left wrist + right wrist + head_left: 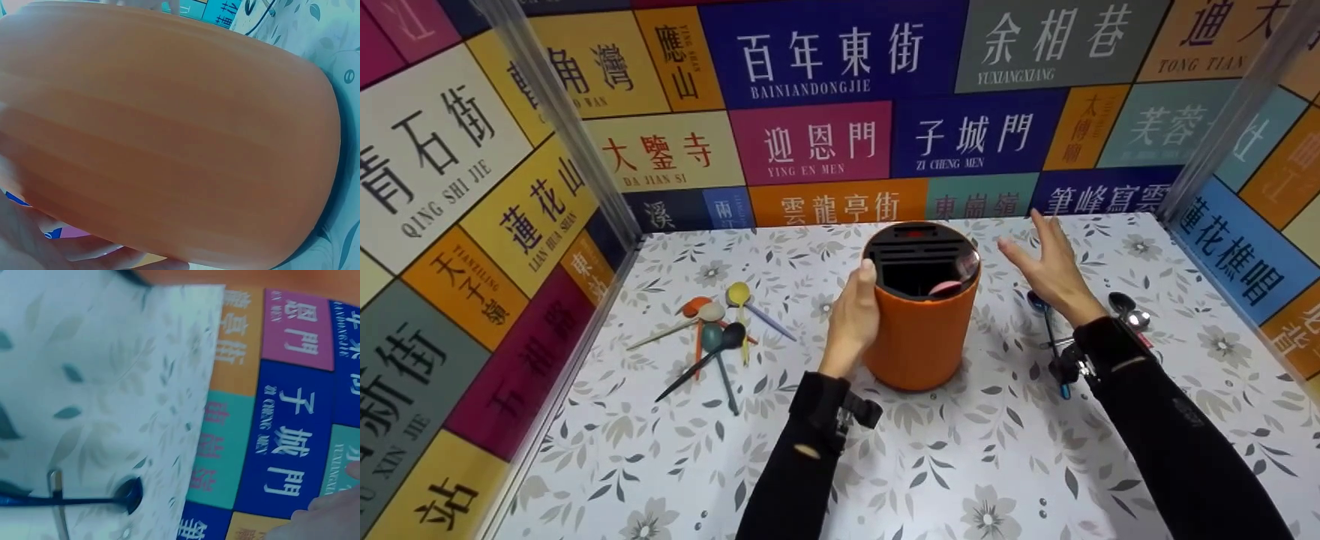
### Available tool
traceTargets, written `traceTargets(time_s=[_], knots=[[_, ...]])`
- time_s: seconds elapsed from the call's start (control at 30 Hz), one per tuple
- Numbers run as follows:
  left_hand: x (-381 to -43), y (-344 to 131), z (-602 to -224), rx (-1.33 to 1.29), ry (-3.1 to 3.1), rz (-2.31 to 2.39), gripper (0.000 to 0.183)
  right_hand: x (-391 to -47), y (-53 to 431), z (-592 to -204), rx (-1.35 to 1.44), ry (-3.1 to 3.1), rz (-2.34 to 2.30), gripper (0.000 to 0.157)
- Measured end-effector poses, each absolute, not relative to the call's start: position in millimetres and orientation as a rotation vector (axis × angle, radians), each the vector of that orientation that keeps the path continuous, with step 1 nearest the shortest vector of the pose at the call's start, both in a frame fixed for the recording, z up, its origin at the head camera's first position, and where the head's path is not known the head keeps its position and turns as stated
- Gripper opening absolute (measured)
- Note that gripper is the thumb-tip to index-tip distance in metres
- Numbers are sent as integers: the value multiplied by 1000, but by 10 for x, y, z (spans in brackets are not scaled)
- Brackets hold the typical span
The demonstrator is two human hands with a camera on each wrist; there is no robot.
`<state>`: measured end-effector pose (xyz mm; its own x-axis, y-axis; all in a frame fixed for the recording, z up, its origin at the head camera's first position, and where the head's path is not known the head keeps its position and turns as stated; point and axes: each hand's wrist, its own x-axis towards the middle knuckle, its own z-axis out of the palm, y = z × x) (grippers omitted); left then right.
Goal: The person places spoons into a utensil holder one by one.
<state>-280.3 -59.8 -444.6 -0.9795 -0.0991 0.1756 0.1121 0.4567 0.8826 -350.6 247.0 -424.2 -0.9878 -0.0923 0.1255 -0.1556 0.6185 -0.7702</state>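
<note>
An orange cylindrical utensil holder (919,337) stands upright on the table, with a black slotted insert (919,247) in its top. A pink spoon head (945,288) and a shiny spoon head (968,262) show inside its opening. My left hand (855,313) grips the holder's left side, the thumb up near the rim. Its fingers (95,247) lie along the holder's far side in the left wrist view. To the right of the holder, my right hand (1050,270) hovers with spread fingers and holds nothing. A dark blue spoon (1048,330) lies below it.
Several coloured spoons (711,337) lie in a loose pile left of the holder. By the right wrist lie a black spoon (1121,302) and a silver spoon (1138,320). Sign-patterned walls (810,142) enclose the flower-print table (622,457) at the back and sides.
</note>
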Motion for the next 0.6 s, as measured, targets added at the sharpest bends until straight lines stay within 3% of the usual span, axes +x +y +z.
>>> traceTargets(time_s=[0.27,0.6], knots=[[-2818,-589,-4466,2,-2494,-1570,108,-3671,2626,-4473,122,-2988,1051,103],[-2834,-600,-4480,-2,-2502,-1544,121,-3684,2857,-4751,47,-3327,928,108]])
